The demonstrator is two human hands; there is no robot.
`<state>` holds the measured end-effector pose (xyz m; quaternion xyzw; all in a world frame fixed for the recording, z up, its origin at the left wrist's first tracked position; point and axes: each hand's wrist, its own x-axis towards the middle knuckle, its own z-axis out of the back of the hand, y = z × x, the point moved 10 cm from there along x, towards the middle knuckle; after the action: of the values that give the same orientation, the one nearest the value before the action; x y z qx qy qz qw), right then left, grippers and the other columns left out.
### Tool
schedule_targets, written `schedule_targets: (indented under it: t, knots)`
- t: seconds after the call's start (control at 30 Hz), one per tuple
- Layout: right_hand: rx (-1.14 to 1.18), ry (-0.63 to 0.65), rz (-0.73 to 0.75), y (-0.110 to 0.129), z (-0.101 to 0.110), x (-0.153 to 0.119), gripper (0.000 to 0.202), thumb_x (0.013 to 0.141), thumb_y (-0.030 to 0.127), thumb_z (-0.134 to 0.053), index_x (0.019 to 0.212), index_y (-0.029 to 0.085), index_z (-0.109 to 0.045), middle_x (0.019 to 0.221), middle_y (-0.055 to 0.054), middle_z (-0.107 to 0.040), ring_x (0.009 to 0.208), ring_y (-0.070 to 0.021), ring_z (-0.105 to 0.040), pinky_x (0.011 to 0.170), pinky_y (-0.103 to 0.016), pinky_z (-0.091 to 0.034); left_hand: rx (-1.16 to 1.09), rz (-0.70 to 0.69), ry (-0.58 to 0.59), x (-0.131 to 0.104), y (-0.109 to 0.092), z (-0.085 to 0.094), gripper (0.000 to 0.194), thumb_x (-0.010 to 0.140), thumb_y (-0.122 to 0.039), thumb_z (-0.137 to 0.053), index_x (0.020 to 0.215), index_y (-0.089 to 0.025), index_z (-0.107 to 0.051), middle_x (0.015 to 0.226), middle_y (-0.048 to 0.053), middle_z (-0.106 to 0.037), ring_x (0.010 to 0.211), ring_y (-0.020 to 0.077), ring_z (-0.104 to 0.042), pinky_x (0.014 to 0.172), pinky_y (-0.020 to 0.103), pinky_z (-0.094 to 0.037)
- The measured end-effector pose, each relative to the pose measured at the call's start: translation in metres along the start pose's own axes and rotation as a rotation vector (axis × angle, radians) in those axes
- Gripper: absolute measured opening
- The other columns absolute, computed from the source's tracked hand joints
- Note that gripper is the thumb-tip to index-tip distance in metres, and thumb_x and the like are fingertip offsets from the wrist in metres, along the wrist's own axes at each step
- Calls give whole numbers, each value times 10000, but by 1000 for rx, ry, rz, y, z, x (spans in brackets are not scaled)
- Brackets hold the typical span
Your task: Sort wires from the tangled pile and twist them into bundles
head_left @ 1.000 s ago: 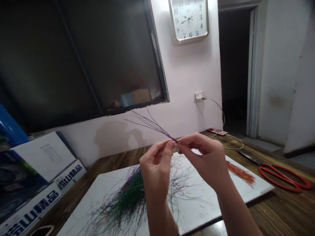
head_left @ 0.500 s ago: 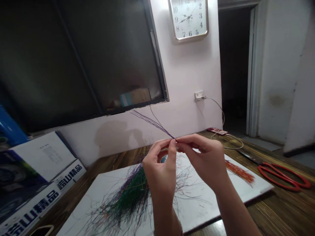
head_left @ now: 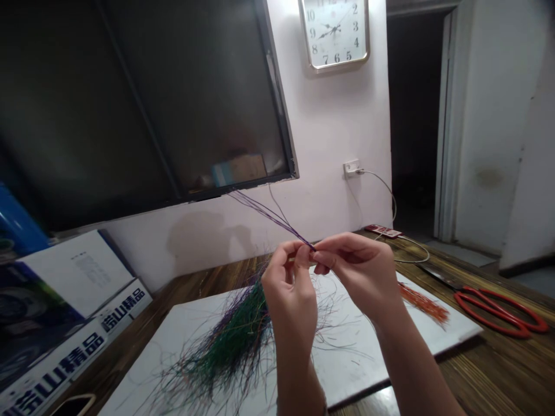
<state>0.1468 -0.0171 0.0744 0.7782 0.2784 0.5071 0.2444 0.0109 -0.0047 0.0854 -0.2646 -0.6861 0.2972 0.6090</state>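
Observation:
Between my two hands, fingertips meeting, is a small bunch of thin purple wires (head_left: 277,218) whose free ends fan up and to the left. My left hand (head_left: 292,289) pinches the bunch between thumb and forefinger. Just to its right, my right hand (head_left: 359,271) also pinches it; the fingers hide the gripped end. Below and left lies a large tangled heap of green, purple and dark wires (head_left: 236,332) on a white board (head_left: 160,341). A bundle of orange wires (head_left: 422,303) rests at the board's right side, partly behind my right wrist.
Red-handled scissors (head_left: 498,312) lie on the wooden table (head_left: 511,370) at right. Behind them is a phone-like device (head_left: 384,231) with a white cable running to a wall socket (head_left: 352,169). Printed boxes (head_left: 82,277) stand at left. A clock (head_left: 335,34) hangs on the wall.
Both hands have shifted slightly to the right, still pinching the purple wires. The fingers of my right hand have curled a little more beneath the bunch.

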Motion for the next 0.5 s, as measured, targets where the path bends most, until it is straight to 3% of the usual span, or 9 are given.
schedule_targets:
  t: [0.2, 0.5]
  knots:
    - [79, 15, -52, -9, -2, 2, 76, 669, 101, -716, 691, 173, -713, 567, 8, -669, 490, -105, -608, 478, -225, -534, 30, 10, 13, -1, -2, -3, 159, 854, -263, -541, 735, -163, -577, 596, -8, -547, 551, 84, -505, 513, 180, -406]
    - [-18, 41, -26, -2, -4, -1, 118, 658, 61, -722, 679, 177, -720, 554, 19, -662, 488, -84, -599, 462, -175, -505, 147, -28, 44, -1, -2, 8, 161, 838, -260, -574, 708, -166, -590, 616, -13, -573, 585, 83, -520, 547, 181, -417]
